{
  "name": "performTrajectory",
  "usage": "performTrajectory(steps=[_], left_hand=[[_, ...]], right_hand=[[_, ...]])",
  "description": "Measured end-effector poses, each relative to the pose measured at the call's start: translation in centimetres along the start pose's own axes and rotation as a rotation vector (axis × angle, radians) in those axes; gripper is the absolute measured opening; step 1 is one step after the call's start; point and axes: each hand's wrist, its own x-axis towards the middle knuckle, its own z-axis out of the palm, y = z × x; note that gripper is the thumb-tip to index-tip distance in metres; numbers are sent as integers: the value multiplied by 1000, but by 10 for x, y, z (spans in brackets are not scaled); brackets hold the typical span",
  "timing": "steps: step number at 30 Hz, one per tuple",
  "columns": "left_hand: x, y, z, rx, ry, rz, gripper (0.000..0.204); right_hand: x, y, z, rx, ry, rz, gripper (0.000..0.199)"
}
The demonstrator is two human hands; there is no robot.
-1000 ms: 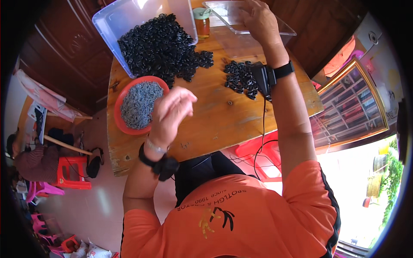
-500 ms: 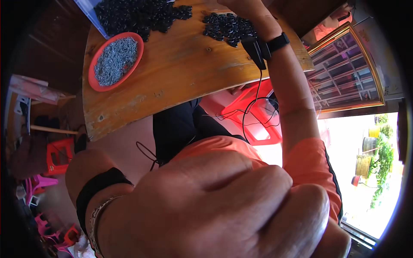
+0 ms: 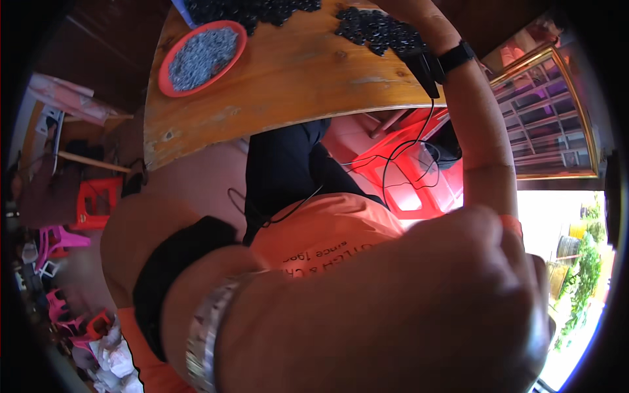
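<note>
My left hand (image 3: 419, 308) is raised very close to the camera and fills the lower half of the view. Its fingers are curled together and I see nothing in them. A metal bracelet (image 3: 206, 334) and a black band (image 3: 173, 268) sit on that wrist. My right arm reaches up over the wooden table (image 3: 295, 85). Only the base of my right hand (image 3: 416, 16) shows at the top edge, with its fingers cut off. It is next to a pile of small black rings (image 3: 377, 29). A black wrist device (image 3: 452, 57) with a cable hangs from that arm.
A red bowl (image 3: 203, 56) of small grey pieces stands on the table's left part. A larger heap of black rings (image 3: 255, 8) lies at the top edge. A red plastic stool (image 3: 419, 177) stands under the table, pink chairs (image 3: 56, 239) at the left, a glass-fronted wooden cabinet (image 3: 550, 111) at the right.
My left hand has risen from above the table up to the camera and now looms larger. The view has tilted down, so the table has slid toward the top edge.
</note>
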Motion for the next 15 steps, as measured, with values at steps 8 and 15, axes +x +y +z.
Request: performTrajectory(steps=[8,15], left_hand=[[-8,-3,7,70,39,52,15],[0,-9,-2,176,76,163,15]], right_hand=[[17,-13,53,-174,-163,-26,21],[2,-51,30,-230,-297,-83,16]])
